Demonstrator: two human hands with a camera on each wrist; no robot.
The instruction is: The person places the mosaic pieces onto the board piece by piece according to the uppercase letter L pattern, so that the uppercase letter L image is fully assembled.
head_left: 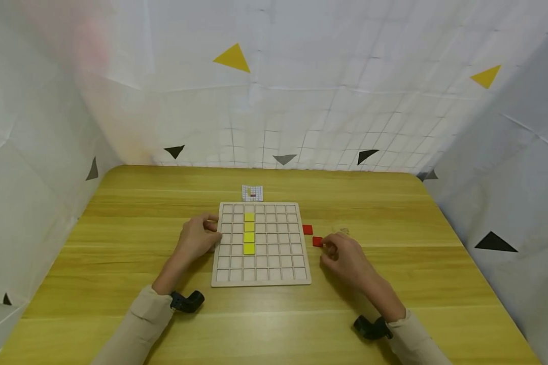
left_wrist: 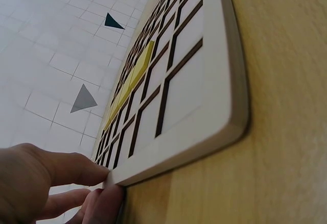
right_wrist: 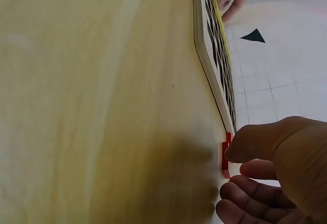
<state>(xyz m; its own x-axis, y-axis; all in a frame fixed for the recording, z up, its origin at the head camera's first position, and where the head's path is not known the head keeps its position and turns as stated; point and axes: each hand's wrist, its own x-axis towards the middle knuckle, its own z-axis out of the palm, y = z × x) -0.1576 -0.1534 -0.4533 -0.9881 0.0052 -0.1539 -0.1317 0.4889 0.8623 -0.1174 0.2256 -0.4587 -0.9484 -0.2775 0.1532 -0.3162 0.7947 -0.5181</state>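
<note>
A pale wooden grid board (head_left: 261, 280) lies on the table, with several yellow tiles (head_left: 249, 237) in one upright column of its cells. My left hand (head_left: 197, 234) holds the board's left edge: in the left wrist view the thumb (left_wrist: 94, 171) is right at the rim, with the other fingers bent beside it. Two red tiles lie off the board's right side, one close to its edge (head_left: 307, 229) and one farther out (head_left: 317, 242). My right hand (head_left: 347, 257) reaches to the outer red tile, a fingertip right at it, thumb apart from the forefinger in the head view.
Just behind the board lies a small printed grid card (head_left: 252, 193) with coloured cells. Wood-grain table (head_left: 274, 324) extends around the board. White sheets (head_left: 297, 101) with triangle marks stand behind and at both sides. Each wrist carries a black camera.
</note>
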